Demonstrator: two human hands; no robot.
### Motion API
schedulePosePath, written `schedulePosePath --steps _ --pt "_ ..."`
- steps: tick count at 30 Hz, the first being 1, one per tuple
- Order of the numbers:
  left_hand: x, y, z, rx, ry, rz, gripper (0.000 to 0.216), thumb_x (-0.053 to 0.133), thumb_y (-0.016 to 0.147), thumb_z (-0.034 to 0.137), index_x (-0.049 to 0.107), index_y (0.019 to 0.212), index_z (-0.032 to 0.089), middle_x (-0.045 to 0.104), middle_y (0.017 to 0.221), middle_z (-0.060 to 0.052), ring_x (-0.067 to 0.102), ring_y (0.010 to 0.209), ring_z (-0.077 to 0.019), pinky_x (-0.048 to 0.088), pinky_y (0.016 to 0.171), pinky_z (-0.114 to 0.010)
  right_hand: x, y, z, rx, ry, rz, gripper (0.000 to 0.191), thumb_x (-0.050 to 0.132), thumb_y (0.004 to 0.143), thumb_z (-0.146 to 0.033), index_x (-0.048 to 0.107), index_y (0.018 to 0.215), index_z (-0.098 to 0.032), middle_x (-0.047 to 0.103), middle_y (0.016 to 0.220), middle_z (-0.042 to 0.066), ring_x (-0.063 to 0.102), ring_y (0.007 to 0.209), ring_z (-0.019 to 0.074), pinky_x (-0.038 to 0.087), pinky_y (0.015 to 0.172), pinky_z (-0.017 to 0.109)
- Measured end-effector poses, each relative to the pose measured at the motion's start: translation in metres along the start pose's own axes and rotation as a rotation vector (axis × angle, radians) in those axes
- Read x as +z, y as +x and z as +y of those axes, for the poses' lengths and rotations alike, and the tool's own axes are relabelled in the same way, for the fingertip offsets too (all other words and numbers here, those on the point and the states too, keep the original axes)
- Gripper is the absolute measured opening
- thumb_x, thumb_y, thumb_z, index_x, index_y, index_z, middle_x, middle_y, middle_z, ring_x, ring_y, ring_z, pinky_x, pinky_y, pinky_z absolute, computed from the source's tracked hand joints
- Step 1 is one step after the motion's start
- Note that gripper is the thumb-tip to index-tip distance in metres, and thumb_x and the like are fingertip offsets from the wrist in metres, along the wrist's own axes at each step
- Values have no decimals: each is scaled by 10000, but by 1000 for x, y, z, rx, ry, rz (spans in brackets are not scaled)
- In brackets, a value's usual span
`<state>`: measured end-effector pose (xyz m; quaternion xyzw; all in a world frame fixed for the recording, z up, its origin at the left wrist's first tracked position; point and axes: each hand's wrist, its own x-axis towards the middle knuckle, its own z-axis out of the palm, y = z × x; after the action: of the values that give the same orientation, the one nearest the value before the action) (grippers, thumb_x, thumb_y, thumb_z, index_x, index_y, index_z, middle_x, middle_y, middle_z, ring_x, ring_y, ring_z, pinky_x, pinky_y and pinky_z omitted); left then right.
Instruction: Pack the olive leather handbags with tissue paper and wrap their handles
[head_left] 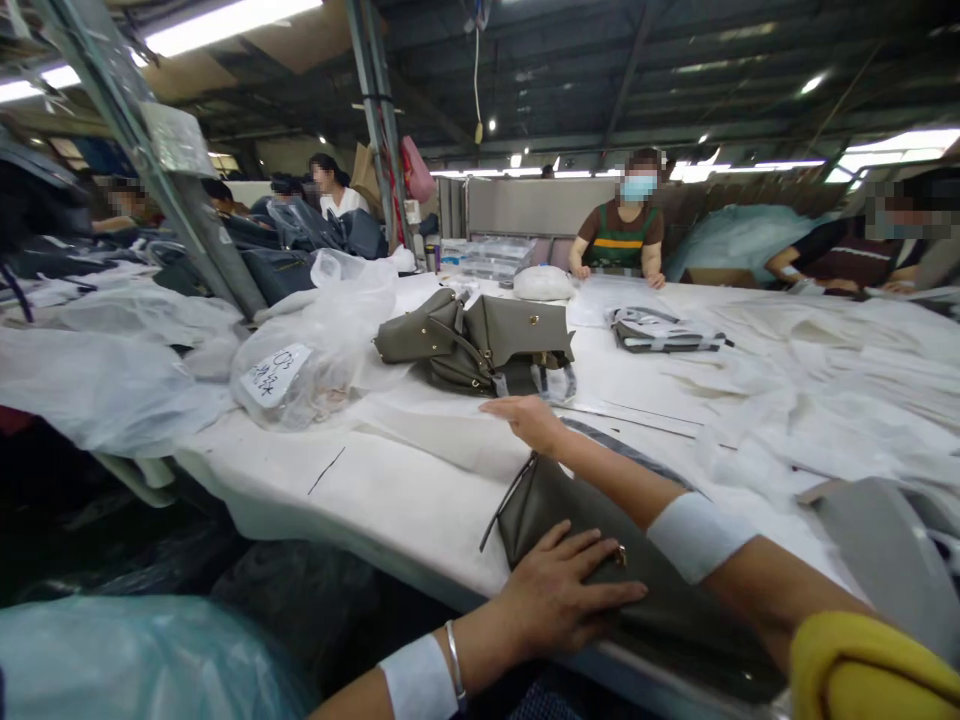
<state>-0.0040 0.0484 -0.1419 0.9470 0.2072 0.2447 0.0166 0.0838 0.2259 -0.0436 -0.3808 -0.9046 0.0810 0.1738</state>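
An olive-grey handbag [675,610] lies at the table's near edge, with a small gold fitting on its front. Across this front rests my left hand [566,590], fingers spread flat and gripping nothing. My right hand [534,422] reaches over the bag's far side, its fingers stretched out above the white table cover; nothing shows in it. A dark strap [630,445] runs behind the bag, partly hidden by my right forearm. Just beyond my right fingertips, more olive-grey bags [517,330] are piled together, showing gold studs and clear wrapping.
A white-covered table [405,490] stretches ahead. Clear plastic bags [322,340], one with a handwritten label, sit on the left by a metal post [172,170]. Folded striped pieces [664,330] lie further back. White sheets [825,400] spread rightward. A masked co-worker [619,235] stands opposite.
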Motion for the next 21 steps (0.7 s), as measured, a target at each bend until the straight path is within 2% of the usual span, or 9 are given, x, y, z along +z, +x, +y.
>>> schedulePosePath --steps 3,6,9,12,14,15,17,19,21 --pt "-3 2 1 -5 -24 -14 483 434 995 433 354 1471 409 380 1554 -15 335 1429 -223 277 1173 -467 -47 -58 -4 -36 -13 28 588 373 820 -12 659 1278 -246 669 1290 -8 628 1185 179 471 1052 323" --pt "-3 2 1 -21 -50 -28 495 454 988 417 351 1473 411 359 1566 -19 343 1427 -239 282 1172 -479 -84 -137 -11 25 5 -68 577 397 823 -56 668 1261 -315 679 1267 -48 646 1159 194 494 1036 348" --pt "5 0 2 -60 -87 -46 475 471 983 425 388 1451 421 445 1513 1 451 1355 -239 367 1133 -437 -108 -220 -25 127 72 -212 497 454 873 -132 666 1254 -370 679 1265 -58 639 1174 216 494 1045 373" --pt "17 -6 2 -89 -101 -70 465 428 1002 412 428 1451 293 548 1426 -22 524 1285 -251 413 1111 -391 -119 -276 -42 244 95 -340 384 636 881 -377 657 1264 -374 673 1282 -15 621 1200 262 513 1026 408" --pt "23 -10 2 -104 -94 -73 499 406 1008 409 417 1459 197 545 1426 -78 514 1294 -282 397 1130 -420 -118 -287 -51 322 64 -368 447 670 838 -546 677 1239 -348 696 1243 18 653 1141 284 549 966 420" --pt "25 -11 2 -112 -86 -69 519 411 1005 412 401 1467 176 529 1439 -100 501 1307 -294 387 1139 -440 -114 -285 -54 355 29 -337 445 630 852 -593 699 1206 -331 720 1191 31 677 1086 288 561 932 427" --pt "26 -11 2 -119 -58 -60 563 442 993 420 351 1493 175 490 1471 -121 463 1344 -305 356 1159 -475 -98 -270 -56 395 -58 -191 439 506 928 -596 721 1166 -296 744 1117 52 688 1034 285 553 925 447" --pt "25 -11 2 -119 -25 -51 607 470 981 425 307 1513 183 456 1496 -129 419 1379 -313 319 1177 -511 -77 -252 -53 356 -114 -43 475 463 961 -566 660 1267 -260 683 1254 82 619 1166 294 486 1021 475" --pt "25 -10 2 -115 -3 -55 593 477 978 432 326 1506 209 461 1494 -115 415 1384 -305 301 1185 -522 -54 -242 -45 262 -110 -45 604 508 936 -582 495 1436 -242 461 1507 111 432 1374 316 353 1137 515"
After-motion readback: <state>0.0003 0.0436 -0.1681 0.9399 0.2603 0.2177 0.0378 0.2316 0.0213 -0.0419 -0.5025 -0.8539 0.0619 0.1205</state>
